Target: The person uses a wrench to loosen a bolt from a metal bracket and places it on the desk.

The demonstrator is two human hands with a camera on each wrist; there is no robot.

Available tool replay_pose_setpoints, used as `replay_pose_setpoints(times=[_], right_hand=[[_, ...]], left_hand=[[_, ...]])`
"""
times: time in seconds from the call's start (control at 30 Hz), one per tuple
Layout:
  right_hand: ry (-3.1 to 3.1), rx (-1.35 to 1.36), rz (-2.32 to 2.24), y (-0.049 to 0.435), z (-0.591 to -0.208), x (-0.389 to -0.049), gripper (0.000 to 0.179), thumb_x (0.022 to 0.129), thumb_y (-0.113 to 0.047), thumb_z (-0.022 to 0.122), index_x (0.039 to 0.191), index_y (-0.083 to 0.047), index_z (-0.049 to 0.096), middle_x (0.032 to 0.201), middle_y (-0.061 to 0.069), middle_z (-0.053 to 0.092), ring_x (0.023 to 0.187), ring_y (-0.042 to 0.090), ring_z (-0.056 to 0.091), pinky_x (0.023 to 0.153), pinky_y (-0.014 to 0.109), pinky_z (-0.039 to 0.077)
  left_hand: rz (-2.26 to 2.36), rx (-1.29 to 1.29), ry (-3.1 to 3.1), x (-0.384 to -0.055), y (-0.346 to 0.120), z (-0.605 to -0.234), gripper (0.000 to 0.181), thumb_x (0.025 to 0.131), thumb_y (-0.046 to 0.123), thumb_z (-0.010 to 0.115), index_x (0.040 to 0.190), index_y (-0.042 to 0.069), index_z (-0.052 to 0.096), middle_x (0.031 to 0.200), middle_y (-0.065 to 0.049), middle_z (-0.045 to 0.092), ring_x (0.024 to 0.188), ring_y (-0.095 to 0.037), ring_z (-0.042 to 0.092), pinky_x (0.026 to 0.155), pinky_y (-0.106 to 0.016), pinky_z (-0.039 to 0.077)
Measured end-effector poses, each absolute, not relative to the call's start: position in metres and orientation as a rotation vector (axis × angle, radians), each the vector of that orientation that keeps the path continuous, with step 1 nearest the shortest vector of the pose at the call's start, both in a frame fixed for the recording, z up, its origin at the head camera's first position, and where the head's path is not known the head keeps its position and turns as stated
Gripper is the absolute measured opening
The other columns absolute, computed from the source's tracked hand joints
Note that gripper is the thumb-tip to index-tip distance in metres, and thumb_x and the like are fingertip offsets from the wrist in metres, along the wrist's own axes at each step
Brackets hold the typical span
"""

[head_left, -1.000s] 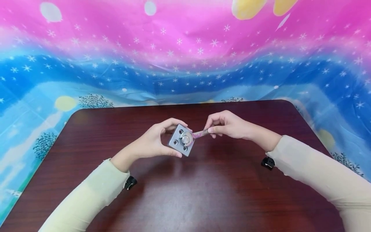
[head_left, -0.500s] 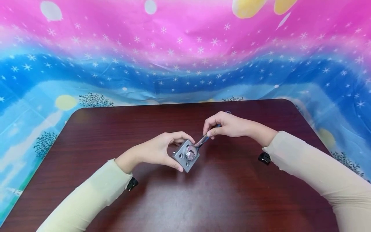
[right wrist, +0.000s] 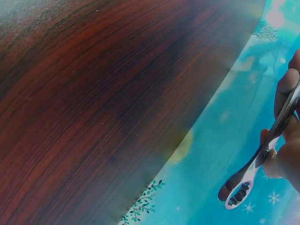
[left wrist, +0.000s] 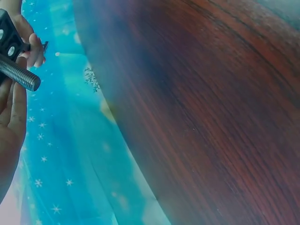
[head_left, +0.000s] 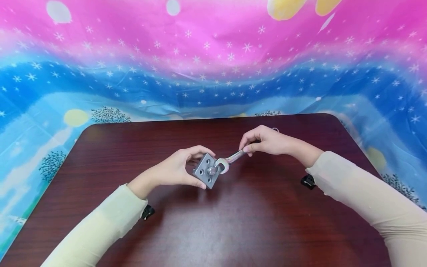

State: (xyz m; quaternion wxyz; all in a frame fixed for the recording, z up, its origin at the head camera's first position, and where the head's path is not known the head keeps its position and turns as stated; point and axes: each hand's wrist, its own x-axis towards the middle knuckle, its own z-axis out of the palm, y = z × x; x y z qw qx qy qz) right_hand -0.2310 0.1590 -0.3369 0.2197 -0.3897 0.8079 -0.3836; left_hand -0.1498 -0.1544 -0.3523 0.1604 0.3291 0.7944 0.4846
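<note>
My left hand [head_left: 178, 167] grips a square grey metal block [head_left: 202, 178] by its edges, fingers above and thumb below. Several holes show in its face, and a bolt head [head_left: 211, 170] stands out at the centre. From the block's back the threaded bolt shank [left wrist: 21, 75] sticks out in the left wrist view. My right hand [head_left: 265, 140] pinches a combination wrench [head_left: 236, 157] by its shaft. The wrench's open end lies right beside the bolt head, tilted up to the right. Its ring end [right wrist: 239, 195] points away past the hand in the right wrist view.
Below the hands spreads a dark reddish-brown wooden table [head_left: 213, 230] with rounded far corners. A pink and blue snowflake-patterned cloth [head_left: 213, 74] hangs behind it and along its sides. A black wrist camera is on each sleeve.
The wrench's open end has come off the bolt head to its right, its face turned to view. Both hands dipped, then rose slightly; the block shifted a little left over the last half second.
</note>
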Motion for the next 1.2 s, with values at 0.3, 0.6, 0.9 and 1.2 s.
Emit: replay_pose_setpoints(times=[0.3, 0.6, 0.9, 1.2], right_hand=[[2.217, -1.04, -1.083, 0.16, -0.339, -0.23, 0.011, 0.093, -0.002, 0.065, 0.101, -0.004, 0.073, 0.076, 0.017, 0.069, 0.071, 0.014, 0.063, 0.07, 0.026, 0.054], [2.248, -1.043, -1.105, 0.159, -0.339, -0.231, 0.011, 0.092, -0.001, 0.066, 0.101, -0.004, 0.073, 0.074, 0.014, 0.07, 0.069, 0.014, 0.063, 0.069, 0.027, 0.052], [2.302, -1.01, -1.086, 0.161, -0.342, -0.233, 0.02, 0.085, -0.001, 0.075, 0.104, -0.007, 0.072, 0.081, 0.006, 0.068, 0.069, 0.014, 0.052, 0.063, 0.024, 0.045], [2.397, -1.025, -1.026, 0.162, -0.351, -0.238, 0.019, 0.085, 0.0, 0.074, 0.101, -0.009, 0.071, 0.079, 0.003, 0.068, 0.07, 0.012, 0.053, 0.066, 0.023, 0.045]], left_hand=[[1.383, 0.885, 2.29, -0.148, -0.161, -0.355, 0.074, 0.068, 0.013, 0.092, 0.132, 0.02, 0.055, 0.117, 0.002, 0.072, 0.102, -0.01, 0.068, 0.09, -0.026, 0.055], [1.394, 0.873, 2.278, -0.147, -0.164, -0.355, 0.074, 0.069, 0.016, 0.092, 0.133, 0.02, 0.054, 0.118, 0.001, 0.071, 0.102, -0.011, 0.068, 0.09, -0.028, 0.057], [1.384, 0.84, 2.294, -0.147, -0.169, -0.358, 0.074, 0.07, 0.018, 0.091, 0.133, 0.022, 0.053, 0.124, 0.001, 0.069, 0.104, -0.011, 0.068, 0.09, -0.03, 0.057], [1.38, 0.829, 2.3, -0.147, -0.171, -0.361, 0.073, 0.07, 0.016, 0.091, 0.133, 0.022, 0.053, 0.126, 0.002, 0.068, 0.103, -0.011, 0.068, 0.089, -0.03, 0.058]])
